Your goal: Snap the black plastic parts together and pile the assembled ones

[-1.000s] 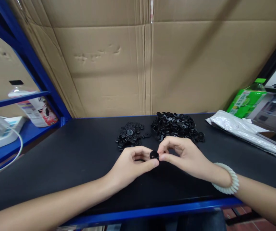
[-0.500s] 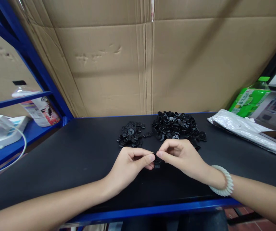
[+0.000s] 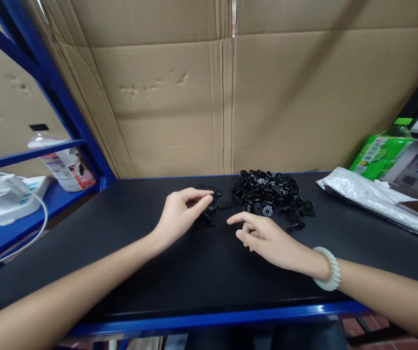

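Note:
Two heaps of small black plastic parts lie on the black table top (image 3: 121,243). My left hand (image 3: 182,214) reaches over the smaller left heap (image 3: 212,206), fingers stretched above it and hiding most of it; I cannot tell whether a part is between the fingertips. My right hand (image 3: 263,238) rests on the table just in front of the larger right heap (image 3: 270,192), index finger pointing left, other fingers loosely curled, nothing visible in it. A white beaded bracelet (image 3: 327,270) is on that wrist.
A cardboard wall (image 3: 231,97) closes the back. Blue shelf posts (image 3: 48,82) stand left, with a bottle (image 3: 66,163), a white device (image 3: 8,197) and a cable. At right lie a clear plastic bag (image 3: 373,199) and a green bottle (image 3: 382,150).
My hands were pinched together on one small black part at the table's middle. They have parted: the left hand moved forward over the smaller heap, the right hand opened and stayed near the larger heap.

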`<move>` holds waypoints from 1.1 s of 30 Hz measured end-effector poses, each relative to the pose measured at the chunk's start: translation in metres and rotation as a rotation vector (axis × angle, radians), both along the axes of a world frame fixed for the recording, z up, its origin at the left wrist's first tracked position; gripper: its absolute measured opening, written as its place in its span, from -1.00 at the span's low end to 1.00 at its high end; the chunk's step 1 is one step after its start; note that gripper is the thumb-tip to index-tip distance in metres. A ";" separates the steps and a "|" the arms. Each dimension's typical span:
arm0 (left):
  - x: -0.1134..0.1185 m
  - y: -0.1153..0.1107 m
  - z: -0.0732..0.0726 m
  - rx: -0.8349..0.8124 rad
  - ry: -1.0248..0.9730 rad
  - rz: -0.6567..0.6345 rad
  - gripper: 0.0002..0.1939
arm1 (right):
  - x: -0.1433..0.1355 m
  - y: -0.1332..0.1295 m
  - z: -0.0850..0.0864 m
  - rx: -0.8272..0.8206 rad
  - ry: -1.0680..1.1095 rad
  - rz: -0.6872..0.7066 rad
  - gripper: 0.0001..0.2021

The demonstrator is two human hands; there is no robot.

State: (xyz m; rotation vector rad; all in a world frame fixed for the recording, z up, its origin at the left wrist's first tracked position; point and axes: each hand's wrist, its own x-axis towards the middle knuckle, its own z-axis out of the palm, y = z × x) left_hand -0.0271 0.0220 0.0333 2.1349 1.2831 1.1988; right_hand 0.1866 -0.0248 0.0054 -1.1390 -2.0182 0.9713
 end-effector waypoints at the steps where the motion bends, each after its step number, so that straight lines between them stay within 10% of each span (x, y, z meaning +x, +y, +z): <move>1: -0.005 0.011 0.000 0.033 0.037 0.054 -0.69 | -0.002 0.001 0.001 0.036 -0.081 -0.003 -0.70; 7: -0.024 0.042 -0.008 0.129 0.072 0.165 -0.73 | -0.021 0.016 0.005 0.218 -0.385 -0.029 -0.55; 14: -0.019 0.014 -0.008 0.173 0.046 0.118 -0.73 | -0.028 0.022 0.011 0.289 -0.379 0.019 -0.52; 25: 0.020 -0.056 -0.009 -0.039 0.096 -0.401 -0.77 | 0.124 0.008 0.033 0.432 -0.478 -0.232 -0.83; 33: 0.026 -0.062 -0.010 -0.153 0.103 -0.429 -0.77 | 0.117 -0.001 0.012 0.395 -0.441 -0.159 -0.83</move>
